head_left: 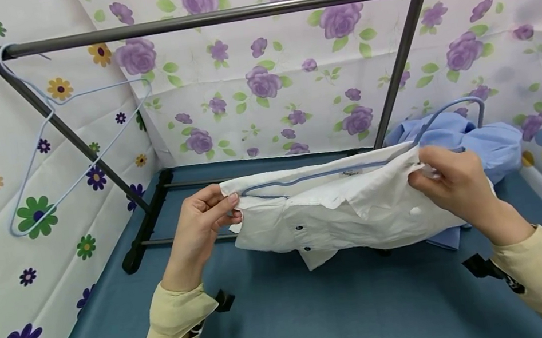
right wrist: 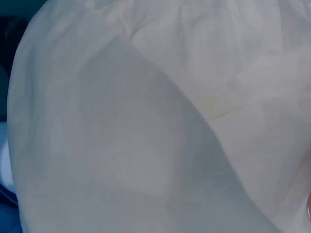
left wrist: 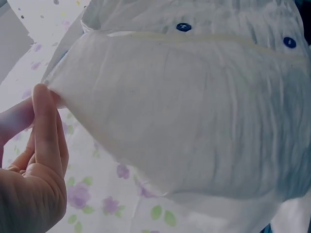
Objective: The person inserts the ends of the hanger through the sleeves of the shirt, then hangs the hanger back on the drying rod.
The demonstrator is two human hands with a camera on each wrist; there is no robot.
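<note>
White shirt (head_left: 350,213) held at frame centre, blue hanger (head_left: 313,175) inside collar | head: left hand (head_left: 203,222) pinches left shoulder edge, right hand (head_left: 452,181) grips right shoulder; blue shirt (head_left: 485,141) behind, rack (head_left: 208,19) above | left wrist: fingers (left wrist: 46,126) pinch cloth edge | right wrist: cloth fills frame, grip unseen.

Floral padded walls (head_left: 290,85) (purple blooms mostly) surround a blue floor (head_left: 292,316) and a dark garment rack (head_left: 208,19).
</note>
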